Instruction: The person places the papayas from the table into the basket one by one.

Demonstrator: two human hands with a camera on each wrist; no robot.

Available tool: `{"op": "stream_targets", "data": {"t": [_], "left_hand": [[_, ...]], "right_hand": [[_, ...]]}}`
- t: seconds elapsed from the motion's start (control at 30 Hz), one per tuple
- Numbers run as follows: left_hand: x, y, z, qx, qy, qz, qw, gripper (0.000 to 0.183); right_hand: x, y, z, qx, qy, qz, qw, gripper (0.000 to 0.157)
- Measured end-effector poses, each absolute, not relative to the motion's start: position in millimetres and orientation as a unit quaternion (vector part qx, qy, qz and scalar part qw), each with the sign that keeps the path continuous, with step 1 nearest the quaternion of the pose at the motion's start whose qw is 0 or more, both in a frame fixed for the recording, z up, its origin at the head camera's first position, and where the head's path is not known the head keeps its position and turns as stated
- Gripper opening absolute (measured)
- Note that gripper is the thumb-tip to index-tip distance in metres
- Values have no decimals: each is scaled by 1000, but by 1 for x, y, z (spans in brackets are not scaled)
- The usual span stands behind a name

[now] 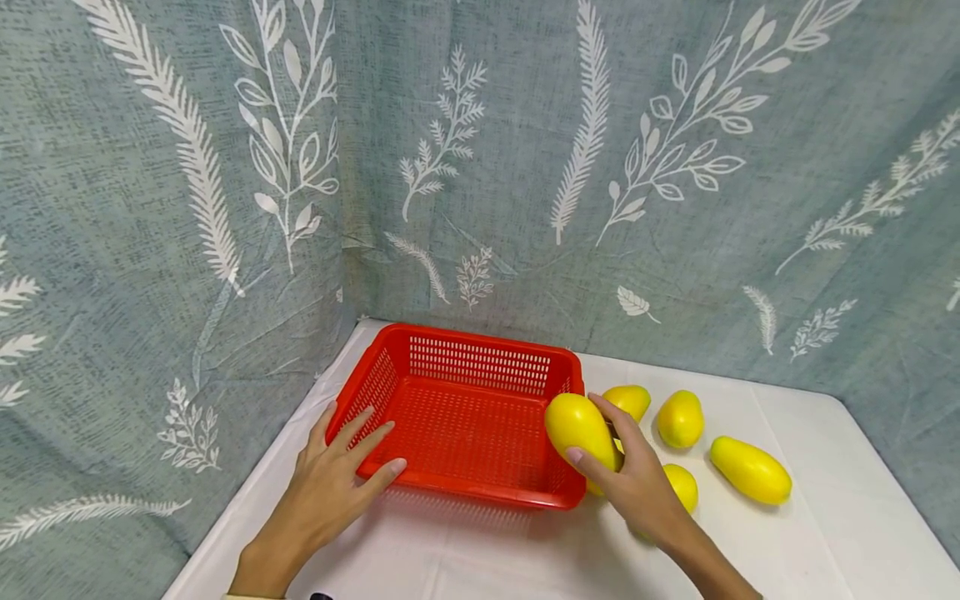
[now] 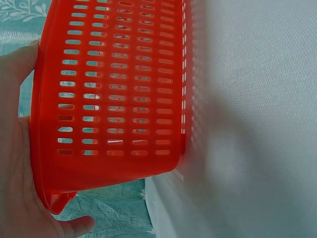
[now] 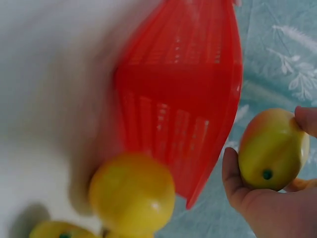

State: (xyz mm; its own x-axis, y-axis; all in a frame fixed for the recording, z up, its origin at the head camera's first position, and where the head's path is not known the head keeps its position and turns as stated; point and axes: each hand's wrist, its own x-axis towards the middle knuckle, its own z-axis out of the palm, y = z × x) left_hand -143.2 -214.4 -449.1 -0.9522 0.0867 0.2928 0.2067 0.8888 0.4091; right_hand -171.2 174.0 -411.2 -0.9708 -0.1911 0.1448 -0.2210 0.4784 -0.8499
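Observation:
A red plastic basket [image 1: 468, 490] with slotted walls stands on the table, its visible floor bare. My left hand [image 1: 330, 492] rests on its front left corner, fingers spread over the rim and thumb on the front edge. In the left wrist view, that hand lies along the basket rim [image 2: 37, 148]. My right hand [image 1: 637, 479] grips a yellow mango [image 1: 576, 427] between thumb and fingers, at the basket's right rim. The right wrist view shows the held mango [image 3: 272, 153] at rim height, beside the basket's outer wall [image 3: 178, 89].
Several more mangoes lie right of the basket, among them one at the back [image 1: 681, 419], a long one [image 1: 750, 471] and one partly behind my wrist [image 1: 682, 483]. A leaf-patterned grey-green curtain [image 1: 510, 167] borders the white-covered table [image 1: 795, 550]. A small dark object [image 1: 321, 596] shows at the front edge.

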Motion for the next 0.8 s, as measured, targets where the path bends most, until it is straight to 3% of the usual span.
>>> {"op": "stream_targets", "data": {"t": [0.8], "left_hand": [[-144,-215,-449,-80,-963,-220,133,62]], "right_hand": [[-186,57,-416,181,-822,540,-31,77]]}}
